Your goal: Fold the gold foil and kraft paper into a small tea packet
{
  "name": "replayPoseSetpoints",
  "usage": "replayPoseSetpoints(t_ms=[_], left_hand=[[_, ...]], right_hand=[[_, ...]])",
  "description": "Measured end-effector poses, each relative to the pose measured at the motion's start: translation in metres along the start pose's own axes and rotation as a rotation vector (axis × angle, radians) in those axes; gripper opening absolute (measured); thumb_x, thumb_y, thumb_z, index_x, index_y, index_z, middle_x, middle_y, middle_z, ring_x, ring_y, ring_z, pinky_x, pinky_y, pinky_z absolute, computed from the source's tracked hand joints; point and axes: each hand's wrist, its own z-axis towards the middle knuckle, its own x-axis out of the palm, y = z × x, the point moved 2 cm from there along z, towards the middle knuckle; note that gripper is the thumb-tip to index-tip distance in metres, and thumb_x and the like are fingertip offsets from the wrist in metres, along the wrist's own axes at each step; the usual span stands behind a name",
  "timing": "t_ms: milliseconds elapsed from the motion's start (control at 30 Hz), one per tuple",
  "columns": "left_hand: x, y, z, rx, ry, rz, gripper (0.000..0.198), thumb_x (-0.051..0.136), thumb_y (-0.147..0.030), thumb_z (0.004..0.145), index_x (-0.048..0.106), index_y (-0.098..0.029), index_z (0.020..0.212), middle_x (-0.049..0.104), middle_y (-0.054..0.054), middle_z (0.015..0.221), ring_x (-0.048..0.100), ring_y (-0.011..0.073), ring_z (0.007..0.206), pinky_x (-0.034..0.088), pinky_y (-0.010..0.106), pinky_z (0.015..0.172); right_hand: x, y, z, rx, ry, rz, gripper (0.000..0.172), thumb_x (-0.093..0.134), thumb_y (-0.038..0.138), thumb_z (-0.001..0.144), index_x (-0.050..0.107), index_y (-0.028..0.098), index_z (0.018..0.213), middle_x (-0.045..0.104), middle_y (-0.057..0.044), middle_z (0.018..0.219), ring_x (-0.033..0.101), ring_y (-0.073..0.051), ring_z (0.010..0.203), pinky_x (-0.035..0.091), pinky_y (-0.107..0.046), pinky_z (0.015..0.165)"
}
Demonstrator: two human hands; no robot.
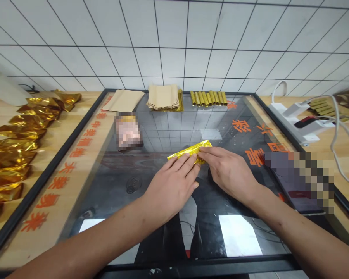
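A shiny gold foil piece (189, 150), long and narrow, lies slantwise on the glass tabletop (163, 135). My left hand (172, 182) rests palm down on it, fingers stretched along its near edge. At the foil's right part, my right hand (231, 170) presses with its fingers together, holding that end. Both hands' fingertips nearly meet at the middle of the foil. What lies under the fingers is hidden. Behind, a row of rolled gold tubes (208, 98) lies by a stack of brown paper pieces (163, 97).
Another brown paper pile (124, 100) is at the back left, above a pixelated item (128, 131). Gold foil packets (14, 151) line the left side. At right are a phone (296, 186), a power strip (296, 124) with cables, and more gold tubes (322, 107).
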Motion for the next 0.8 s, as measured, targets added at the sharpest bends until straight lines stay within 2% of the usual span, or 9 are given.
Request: replayPoseSetpoints(t_ms=[100,167,267,333,600,800], left_hand=[[-0.006,-0.013,-0.004,-0.058,0.005,0.038,0.054,0.052,-0.04,0.114,0.056,-0.013,0.16,0.044,0.018,0.174,0.043,0.0352,0.162,0.039,0.052,0.131],[-0.009,-0.027,-0.006,-0.071,0.019,0.053,0.064,0.057,-0.05,0.11,0.056,-0.009,0.16,0.042,0.025,0.173,0.042,0.0388,0.162,0.042,0.052,0.129],[-0.009,-0.044,-0.007,-0.11,0.03,0.045,0.072,0.054,-0.06,0.11,0.056,-0.007,0.16,0.046,0.029,0.17,0.046,0.0404,0.159,0.044,0.052,0.127],[-0.006,-0.05,-0.007,-0.143,0.029,0.036,0.073,0.051,-0.06,0.11,0.055,-0.007,0.161,0.046,0.029,0.169,0.047,0.0413,0.159,0.043,0.053,0.128],[0.003,-0.055,-0.012,-0.211,0.006,-0.008,0.069,0.047,-0.059,0.112,0.056,-0.011,0.161,0.043,0.023,0.173,0.043,0.0404,0.161,0.043,0.053,0.13],[0.007,-0.059,-0.013,-0.234,-0.046,0.0,0.065,0.051,-0.057,0.111,0.061,-0.011,0.156,0.046,0.025,0.171,0.045,0.0402,0.16,0.043,0.053,0.129]], right_hand=[[0.002,-0.002,-0.001,-0.024,0.008,-0.003,0.05,0.046,0.001,0.097,0.077,0.014,0.135,0.076,-0.016,0.141,0.075,-0.034,0.125,0.064,-0.052,0.107],[0.002,-0.002,-0.002,-0.038,-0.001,-0.003,0.05,0.046,0.001,0.097,0.077,0.012,0.136,0.076,-0.017,0.141,0.075,-0.035,0.125,0.065,-0.053,0.106],[0.003,-0.002,-0.003,-0.061,-0.003,-0.022,0.05,0.047,0.0,0.097,0.076,0.01,0.136,0.076,-0.019,0.141,0.075,-0.035,0.126,0.066,-0.053,0.105],[0.004,-0.002,-0.003,-0.075,-0.002,-0.036,0.049,0.048,0.0,0.096,0.075,0.008,0.137,0.076,-0.02,0.141,0.075,-0.036,0.125,0.066,-0.052,0.104],[0.004,-0.001,-0.003,-0.105,-0.043,-0.084,0.041,0.047,0.004,0.102,0.075,0.005,0.132,0.079,-0.02,0.134,0.077,-0.035,0.12,0.067,-0.052,0.101],[0.005,0.001,-0.002,-0.11,0.023,-0.064,0.041,0.049,0.008,0.102,0.074,0.008,0.135,0.077,-0.02,0.136,0.074,-0.035,0.128,0.064,-0.051,0.108]])
